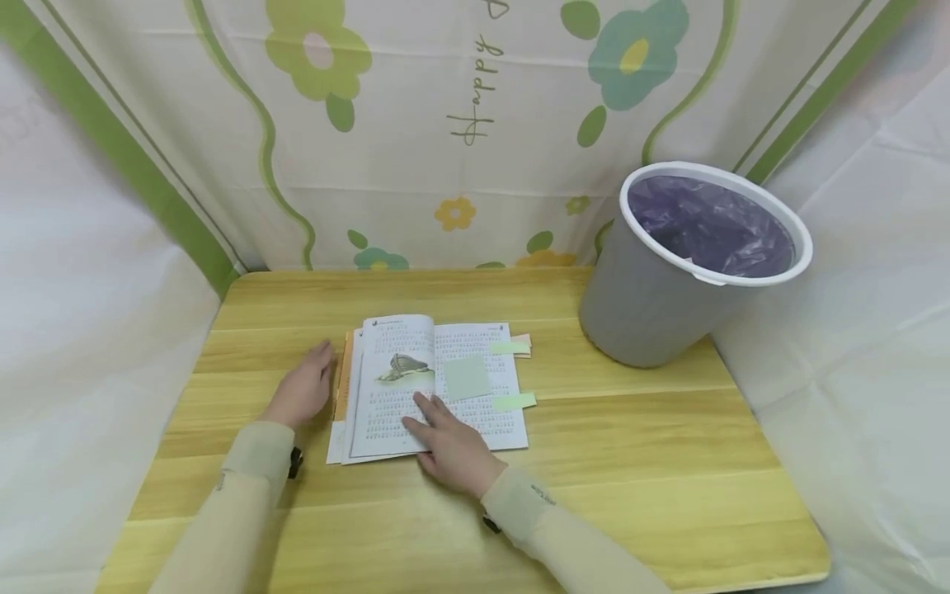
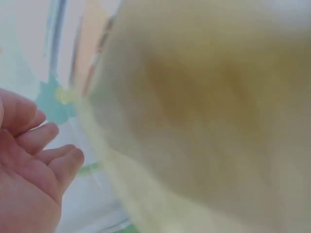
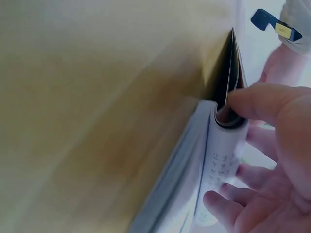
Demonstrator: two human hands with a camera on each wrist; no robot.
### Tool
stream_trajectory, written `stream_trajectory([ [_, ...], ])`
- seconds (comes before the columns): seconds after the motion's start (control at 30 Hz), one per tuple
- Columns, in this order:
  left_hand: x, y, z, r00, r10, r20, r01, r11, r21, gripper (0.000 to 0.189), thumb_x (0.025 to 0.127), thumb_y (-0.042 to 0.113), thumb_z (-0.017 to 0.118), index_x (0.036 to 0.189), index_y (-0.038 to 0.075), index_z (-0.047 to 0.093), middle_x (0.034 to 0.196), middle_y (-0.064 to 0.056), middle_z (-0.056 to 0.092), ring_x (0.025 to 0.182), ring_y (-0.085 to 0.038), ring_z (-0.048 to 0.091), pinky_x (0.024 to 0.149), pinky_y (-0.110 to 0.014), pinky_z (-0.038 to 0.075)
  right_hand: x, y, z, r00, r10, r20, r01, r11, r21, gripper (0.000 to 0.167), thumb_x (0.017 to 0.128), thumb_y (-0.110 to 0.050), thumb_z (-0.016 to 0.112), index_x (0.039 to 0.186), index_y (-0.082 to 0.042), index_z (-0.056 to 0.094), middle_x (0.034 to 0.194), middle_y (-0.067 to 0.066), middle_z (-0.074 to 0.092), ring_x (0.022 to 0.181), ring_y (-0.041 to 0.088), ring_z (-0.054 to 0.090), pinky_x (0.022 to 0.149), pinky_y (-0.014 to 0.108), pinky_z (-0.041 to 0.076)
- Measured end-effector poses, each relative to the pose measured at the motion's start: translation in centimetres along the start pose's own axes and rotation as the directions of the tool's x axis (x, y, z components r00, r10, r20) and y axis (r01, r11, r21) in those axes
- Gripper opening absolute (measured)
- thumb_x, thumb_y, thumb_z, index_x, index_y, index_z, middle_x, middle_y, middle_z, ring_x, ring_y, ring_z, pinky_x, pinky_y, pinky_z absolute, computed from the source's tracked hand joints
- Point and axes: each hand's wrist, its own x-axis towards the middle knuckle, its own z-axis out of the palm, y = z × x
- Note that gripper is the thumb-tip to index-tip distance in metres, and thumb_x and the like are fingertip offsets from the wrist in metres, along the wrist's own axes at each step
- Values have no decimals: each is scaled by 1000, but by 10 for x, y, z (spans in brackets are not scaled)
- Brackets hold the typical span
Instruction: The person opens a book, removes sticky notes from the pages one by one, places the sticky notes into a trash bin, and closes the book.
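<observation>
An open book (image 1: 399,421) lies on the wooden table, with printed text, a drawing on its left page and a pale green sticky note (image 1: 467,378) on its right page. My right hand (image 1: 456,445) rests on the lower part of the book, fingers spread over the pages near the fold. In the right wrist view the thumb (image 3: 257,101) is at the lower page edges. My left hand (image 1: 303,386) lies on the table just beside the book's left edge, where an orange strip shows. The left wrist view shows its fingers (image 2: 68,162) loosely bent, holding nothing.
Several paper tabs (image 1: 514,402) stick out from the book's right edge. A grey waste bin (image 1: 631,305) with a white rim and purple liner stands at the table's back right. A flower-printed curtain (image 1: 416,165) hangs behind the wooden table (image 1: 631,495).
</observation>
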Motion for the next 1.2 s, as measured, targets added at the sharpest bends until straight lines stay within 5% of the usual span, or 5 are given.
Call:
stream_trajectory([
  [0.17,15,20,3,997,77,26,-78,997,2,51,106,13,41,152,-5,28,160,-24,21,146,-47,15,115,-59,16,3,3,-5,999,-3,41,5,999,-35,55,92,-31,71,143,-20,55,159,7,32,142,33,35,99,44,49],
  [0.37,30,41,22,974,189,125,-195,980,44,52,107,21,42,156,10,30,163,-18,13,148,-45,6,115,-61,15,6,1,-6,998,-16,69,19,999,-45,57,90,-29,72,143,-15,55,157,8,34,141,34,36,100,43,48],
  [0.63,50,44,44,955,229,188,-247,965,83,57,107,45,35,160,28,20,166,-4,1,148,-43,-8,115,-64,9,8,-3,-8,996,-27,88,34,996,-85,58,90,-31,73,143,-14,55,157,9,35,141,33,36,100,40,48],
  [0.87,56,45,55,940,178,292,-208,975,74,76,102,62,28,161,22,2,166,-7,-7,146,-45,-15,113,-65,-8,11,-3,-12,993,-16,119,22,999,-45,57,91,-32,72,143,-13,54,158,8,34,143,32,33,105,40,44],
  [1.2,53,44,59,941,170,292,-198,978,66,77,102,61,27,161,20,0,166,-10,-7,146,-44,-16,112,-64,-11,8,8,-25,987,6,158,-27,992,127,52,94,-31,67,141,-11,56,156,6,38,144,25,32,112,40,35],
])
